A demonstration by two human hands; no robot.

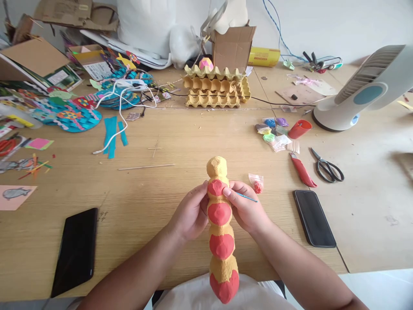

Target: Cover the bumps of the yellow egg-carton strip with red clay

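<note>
Right hand on red-and-yellow carton strip

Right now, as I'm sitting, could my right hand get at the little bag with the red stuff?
Probably yes: the bag lies just beyond your right hand, and nothing on the table seems to block it. That hand is holding a thin blue tool, though, so it isn't free.

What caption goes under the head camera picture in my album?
Left hand and right hand hold a long, bumpy yellow strip with red patches; the right also holds a thin blue stick.
</note>
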